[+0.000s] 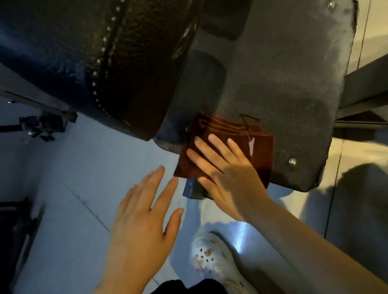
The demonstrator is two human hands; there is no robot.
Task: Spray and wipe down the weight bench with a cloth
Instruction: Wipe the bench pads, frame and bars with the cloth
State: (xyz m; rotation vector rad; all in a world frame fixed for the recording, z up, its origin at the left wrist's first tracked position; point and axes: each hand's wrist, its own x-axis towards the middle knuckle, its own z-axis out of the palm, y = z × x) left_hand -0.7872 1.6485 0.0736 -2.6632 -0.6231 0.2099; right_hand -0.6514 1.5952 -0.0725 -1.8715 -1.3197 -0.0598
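Your weight bench (85,51) fills the upper frame, its black studded pad slanting above a flat dark surface (287,83) bolted at the corners. Pale floor tiles (66,201) spread below it. Your right hand (229,178) lies flat on the folded rust-brown cloth (261,151), fingers (202,146) straight and spread, pressing it against the near edge of that surface; nothing is curled around it. Your left hand (139,226) hovers just beside the cloth, over the floor, fingers straight and apart, holding nothing. A white perforated clog (210,256) stands on the tiles beneath your wrists. Dark equipment (35,128), blurred, lies on the floor at far left.
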